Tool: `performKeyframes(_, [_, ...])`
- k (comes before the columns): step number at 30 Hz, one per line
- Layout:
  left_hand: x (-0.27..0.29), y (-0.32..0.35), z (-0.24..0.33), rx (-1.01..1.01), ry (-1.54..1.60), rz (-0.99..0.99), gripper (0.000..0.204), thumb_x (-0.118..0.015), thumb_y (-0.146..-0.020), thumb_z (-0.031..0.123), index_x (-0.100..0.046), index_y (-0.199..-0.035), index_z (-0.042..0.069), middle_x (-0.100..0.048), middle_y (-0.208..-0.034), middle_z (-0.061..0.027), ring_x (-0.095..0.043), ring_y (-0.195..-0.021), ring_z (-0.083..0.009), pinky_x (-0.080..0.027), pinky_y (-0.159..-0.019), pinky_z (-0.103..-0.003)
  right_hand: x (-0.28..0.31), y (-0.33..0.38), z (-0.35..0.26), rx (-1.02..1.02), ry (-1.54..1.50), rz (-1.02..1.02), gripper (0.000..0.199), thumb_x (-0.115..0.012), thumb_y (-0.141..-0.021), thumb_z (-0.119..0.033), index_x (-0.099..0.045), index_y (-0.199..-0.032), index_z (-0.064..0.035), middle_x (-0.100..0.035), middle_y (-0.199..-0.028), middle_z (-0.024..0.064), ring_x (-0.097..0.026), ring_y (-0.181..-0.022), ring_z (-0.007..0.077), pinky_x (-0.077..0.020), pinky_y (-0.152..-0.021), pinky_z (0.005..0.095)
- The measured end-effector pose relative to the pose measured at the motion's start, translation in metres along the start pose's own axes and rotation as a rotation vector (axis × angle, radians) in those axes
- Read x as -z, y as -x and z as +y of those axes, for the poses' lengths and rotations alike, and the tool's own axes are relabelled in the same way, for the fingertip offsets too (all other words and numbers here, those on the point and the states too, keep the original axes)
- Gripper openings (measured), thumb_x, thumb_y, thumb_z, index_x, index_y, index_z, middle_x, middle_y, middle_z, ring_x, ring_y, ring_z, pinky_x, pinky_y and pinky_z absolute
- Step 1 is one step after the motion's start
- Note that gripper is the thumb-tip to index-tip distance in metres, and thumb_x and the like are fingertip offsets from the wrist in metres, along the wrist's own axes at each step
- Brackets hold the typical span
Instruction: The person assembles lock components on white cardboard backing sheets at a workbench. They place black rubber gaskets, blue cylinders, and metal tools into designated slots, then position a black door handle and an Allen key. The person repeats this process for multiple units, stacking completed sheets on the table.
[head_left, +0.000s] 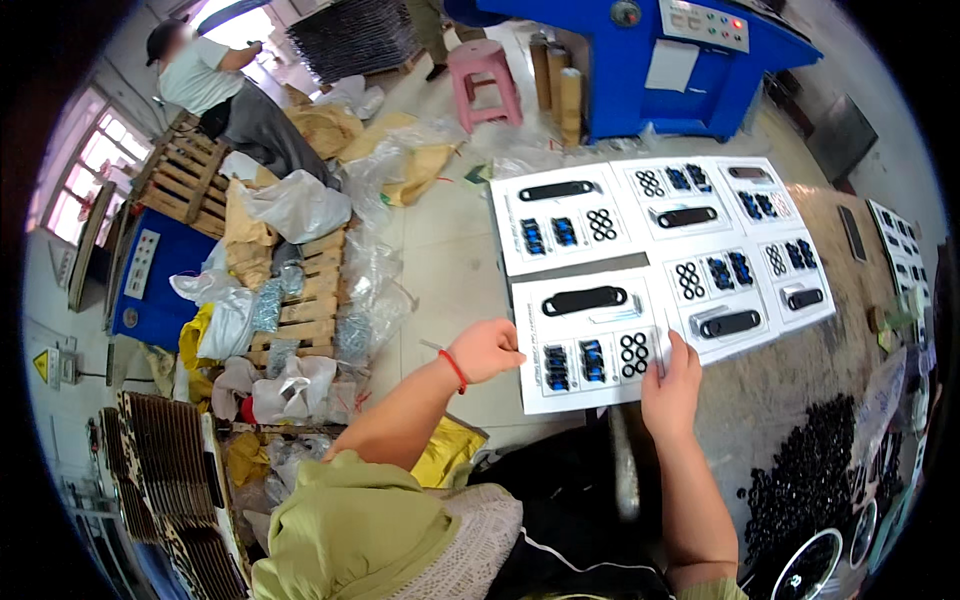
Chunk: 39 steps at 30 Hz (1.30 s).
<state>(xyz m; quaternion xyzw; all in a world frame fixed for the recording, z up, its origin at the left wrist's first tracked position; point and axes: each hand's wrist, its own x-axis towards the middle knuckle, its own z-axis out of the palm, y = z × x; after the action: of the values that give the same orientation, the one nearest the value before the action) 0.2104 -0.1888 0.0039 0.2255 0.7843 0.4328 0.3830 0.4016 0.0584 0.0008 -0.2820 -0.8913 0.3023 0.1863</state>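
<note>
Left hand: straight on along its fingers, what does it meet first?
The left edge of the nearest white parts card; the left hand looks right up against it, though depth leaves firm contact unclear.

Left grip (490, 350) and right grip (671, 388) held a white card (590, 325) at opposite edges; similar cards (688, 238) lay beyond, black pieces (808, 465) sat heaped on the worktop (735, 400).

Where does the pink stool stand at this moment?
In the head view, the pink stool stands on the floor near the top centre, just left of the brown rolls and the blue machine.
</note>
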Motion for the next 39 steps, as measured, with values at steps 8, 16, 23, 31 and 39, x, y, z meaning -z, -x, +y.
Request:
performKeyframes(8, [-0.001,0.011,0.01,-0.056,-0.278,0.098,0.024,-0.076,-0.08,0.022,-0.06,-0.086,0.004,-0.063,-0.075,-0.0055,-0.058,-0.068,-0.0148,-0.048,-0.063,-0.03,-0.001,0.023,-0.005,0.084,0.018,-0.014,0.058,-0.062,-0.082,-0.006,-0.044,-0.137,0.0007,-0.04,-0.14,0.0304,-0.04,-0.128,0.0469,-0.0294,-0.108,0.0538])
performKeyframes(16, [-0.021,0.021,-0.026,-0.104,0.007,0.137,0.03,-0.072,-0.088,0.032,-0.059,-0.09,0.005,-0.058,-0.072,-0.0011,-0.054,-0.066,-0.0097,-0.045,-0.058,-0.026,0.014,0.06,0.0,0.203,0.13,0.099,0.062,-0.066,-0.077,-0.008,-0.045,-0.135,0.0009,-0.035,-0.144,0.0296,-0.033,-0.131,0.0495,-0.0241,-0.11,0.0579])
performKeyframes(23, [-0.044,0.0,-0.028,0.098,0.177,0.293,0.037,-0.051,-0.099,0.041,-0.059,-0.101,0.005,-0.059,-0.077,-0.0019,-0.054,-0.069,-0.0104,-0.045,-0.056,-0.026,0.008,0.079,0.003,0.181,0.263,-0.067,0.07,-0.071,-0.081,-0.028,-0.042,-0.137,0.0023,-0.034,-0.148,0.026,-0.034,-0.137,0.0421,-0.0248,-0.113,0.0542])
performKeyframes(31, [-0.055,-0.013,-0.041,0.05,0.301,0.358,0.034,-0.052,-0.1,0.037,-0.057,-0.093,0.005,-0.056,-0.073,-0.0008,-0.05,-0.063,-0.009,-0.042,-0.053,-0.024,-0.001,0.069,0.009,0.181,0.296,-0.053,0.072,-0.067,-0.085,-0.036,-0.041,-0.141,0.002,-0.034,-0.151,0.0239,-0.032,-0.14,0.039,-0.0232,-0.114,0.0524])
performKeyframes(39, [-0.062,-0.023,-0.05,0.022,0.433,0.42,0.036,-0.054,-0.1,0.037,-0.055,-0.084,0.005,-0.05,-0.065,0.001,-0.043,-0.053,-0.0082,-0.035,-0.048,-0.025,-0.005,0.06,0.012,0.184,0.303,-0.053,0.072,-0.067,-0.085,-0.037,-0.041,-0.142,0.0008,-0.033,-0.152,0.0219,-0.032,-0.14,0.038,-0.0231,-0.114,0.0541])
